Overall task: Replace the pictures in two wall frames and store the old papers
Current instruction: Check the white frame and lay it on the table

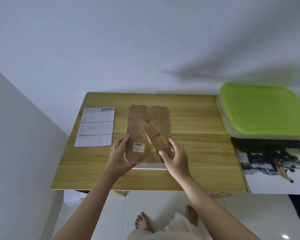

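— Where's the frame (148,135)?
— Face down mid-bench (197,153), long axis running away from the person. Left hand (119,157) grips its near-left corner — right hand (176,157), fingers spread, touches the near-right edge.

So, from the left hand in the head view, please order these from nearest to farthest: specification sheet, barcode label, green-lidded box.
From the left hand:
1. Barcode label, just right, on the frame back.
2. Specification sheet, left, farther back.
3. Green-lidded box, far right.

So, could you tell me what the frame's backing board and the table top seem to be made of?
The backing board looks like brown fibreboard: matt, mottled, with a barcode sticker. The table top looks like pale wood or laminate, smooth, with straight grain lines; which one I cannot tell.
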